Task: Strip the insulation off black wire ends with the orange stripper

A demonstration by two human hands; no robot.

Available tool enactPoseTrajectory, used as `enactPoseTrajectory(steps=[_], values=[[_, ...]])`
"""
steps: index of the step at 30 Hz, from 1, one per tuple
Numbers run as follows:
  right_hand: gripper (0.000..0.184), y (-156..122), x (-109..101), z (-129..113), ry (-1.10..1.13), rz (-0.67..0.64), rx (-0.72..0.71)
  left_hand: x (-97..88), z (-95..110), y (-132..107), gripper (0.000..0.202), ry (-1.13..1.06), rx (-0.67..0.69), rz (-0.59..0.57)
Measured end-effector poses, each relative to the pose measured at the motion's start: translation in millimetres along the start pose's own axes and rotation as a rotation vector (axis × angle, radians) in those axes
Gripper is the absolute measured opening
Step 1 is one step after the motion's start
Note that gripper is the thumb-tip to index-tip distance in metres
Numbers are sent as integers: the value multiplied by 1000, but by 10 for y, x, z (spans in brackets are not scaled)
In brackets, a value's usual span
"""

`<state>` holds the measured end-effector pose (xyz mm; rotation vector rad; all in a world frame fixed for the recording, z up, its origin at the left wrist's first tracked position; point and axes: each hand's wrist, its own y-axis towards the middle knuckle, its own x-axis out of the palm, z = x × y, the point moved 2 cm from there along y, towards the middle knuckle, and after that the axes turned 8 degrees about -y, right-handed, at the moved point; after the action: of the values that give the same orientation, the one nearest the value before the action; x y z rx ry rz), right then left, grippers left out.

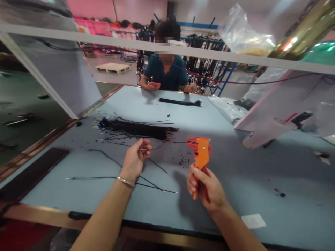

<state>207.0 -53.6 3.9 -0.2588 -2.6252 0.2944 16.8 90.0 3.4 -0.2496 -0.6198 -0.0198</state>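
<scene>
My right hand [205, 184] is wrapped round the handles of an orange wire stripper [201, 151], held upright over the table with its jaws toward the left. A thin black wire [158, 147] runs between the jaw side and my left hand [137, 153], whose fingers pinch it. Whether the wire's tip sits inside the jaws is too small to tell. Behind my left hand lies a thick bundle of black wires [138, 129] with blue and metal ends at its left. Several loose black wires [94, 178] lie under and beside my left forearm.
Small black scraps [181, 161] litter the table [162, 212]. Across from me a person [167, 71] sits behind a smaller wire bundle [180, 102]. A dark flat strip [34, 172] lies at the left edge. A white shelf bar [125, 42] crosses above; plastic bags [230, 109] lie at right.
</scene>
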Motion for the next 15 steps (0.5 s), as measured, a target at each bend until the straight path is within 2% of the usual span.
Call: enactPoseTrajectory(steps=[2, 4, 6, 8, 9, 12, 15], values=[[34, -3, -55, -64, 4, 62, -22, -21, 38, -6, 25, 126, 113, 32], [33, -7, -95, -98, -31, 95, -63, -23, 70, -65, 27, 399, 344, 106], [33, -11, -107, -84, -130, 88, -103, 10, 42, -163, 36, 523, 493, 121], [33, -11, -92, -17, -260, 42, -127, 108, -28, -283, 31, 799, 706, -59], [34, -8, -78, 33, -317, 10, -128, 152, -81, -334, 30, 885, 746, -161], [35, 10, -34, 196, -414, -84, -86, 230, -229, -421, 31, 998, 696, -401], [34, 30, 6, 291, -414, -146, -31, 246, -295, -420, 34, 1081, 587, -500]])
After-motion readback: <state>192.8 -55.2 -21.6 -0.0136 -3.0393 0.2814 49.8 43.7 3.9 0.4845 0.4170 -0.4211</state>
